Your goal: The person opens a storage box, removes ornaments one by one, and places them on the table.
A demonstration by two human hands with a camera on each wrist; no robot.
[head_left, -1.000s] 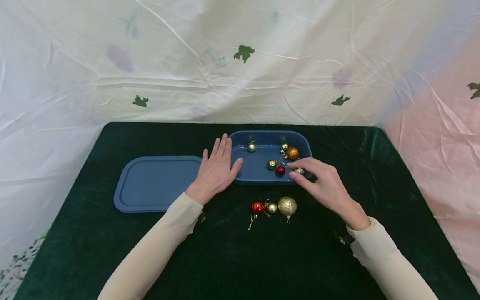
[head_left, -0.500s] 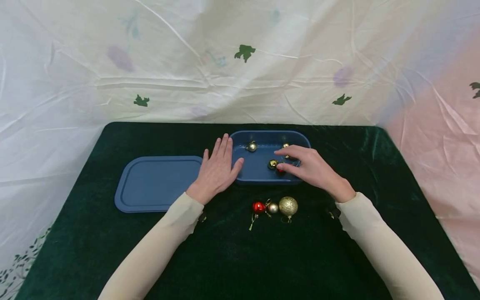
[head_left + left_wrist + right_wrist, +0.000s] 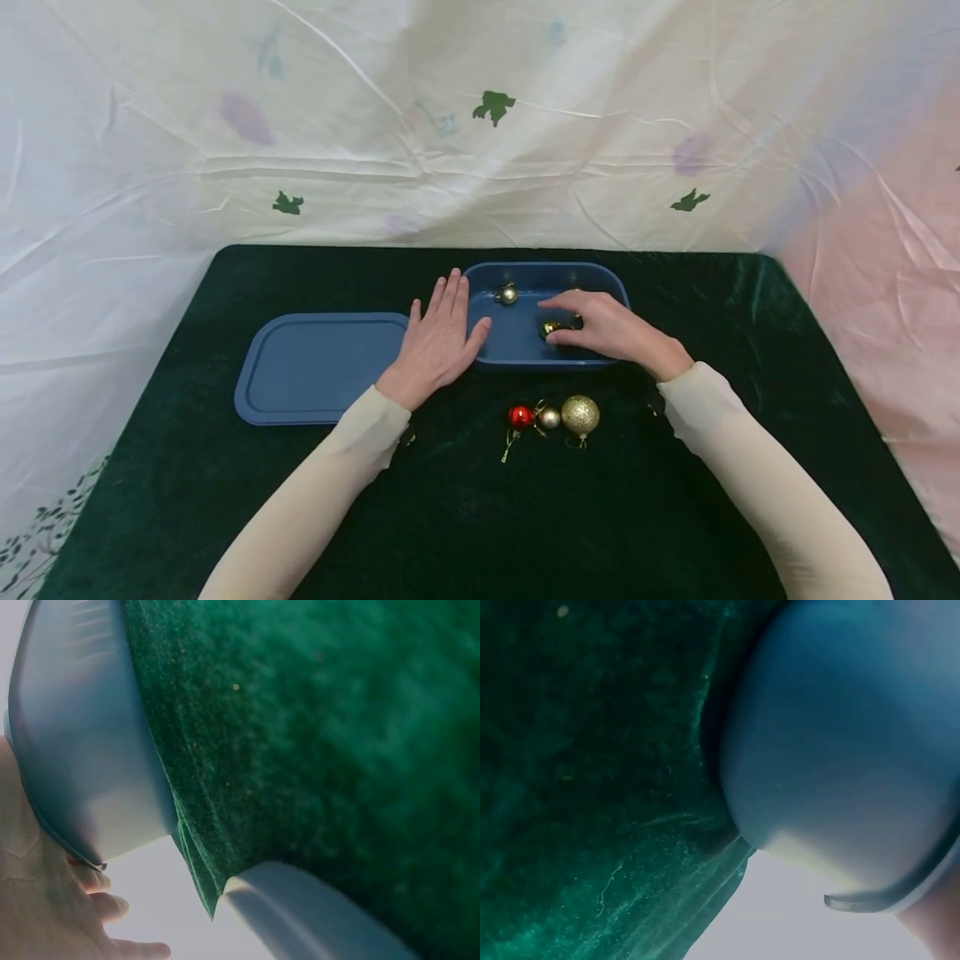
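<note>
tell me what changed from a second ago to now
The right hand moved from the near right rim further left into the blue plastic tub, now covering most baubles there. The left hand stayed flat at the tub's left end; the three baubles outside stayed put.

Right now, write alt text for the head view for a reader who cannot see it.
A right hand reaches into a blue tub at a gold bauble, while the left hand lies flat against the tub's left rim. A blue lid lies left of it, and three baubles sit in front, on green cloth.
</note>
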